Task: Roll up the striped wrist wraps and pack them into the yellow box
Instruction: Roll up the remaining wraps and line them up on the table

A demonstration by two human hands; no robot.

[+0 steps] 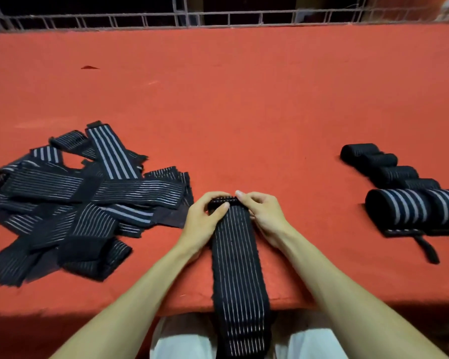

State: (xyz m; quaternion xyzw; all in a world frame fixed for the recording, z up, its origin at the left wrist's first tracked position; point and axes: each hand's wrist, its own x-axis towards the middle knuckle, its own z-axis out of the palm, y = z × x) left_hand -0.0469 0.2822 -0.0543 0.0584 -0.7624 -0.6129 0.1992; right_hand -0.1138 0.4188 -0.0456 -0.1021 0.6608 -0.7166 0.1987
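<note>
A black wrist wrap with thin white stripes [237, 268] lies lengthwise across the near edge of the red table [244, 99] and hangs down over my lap. Its far end is turned over into a small roll. My left hand [205, 218] and my right hand [263, 215] pinch that roll from either side, fingers curled over it. A loose heap of unrolled striped wraps [75, 198] lies on the left. Several finished rolls [399, 185] sit in a row on the right. No yellow box is in view.
A metal wire rail [218, 19] runs along the table's far edge with darkness behind it. A loose black strap [428, 248] trails from the nearest roll on the right. The red cloth stretches wide beyond my hands.
</note>
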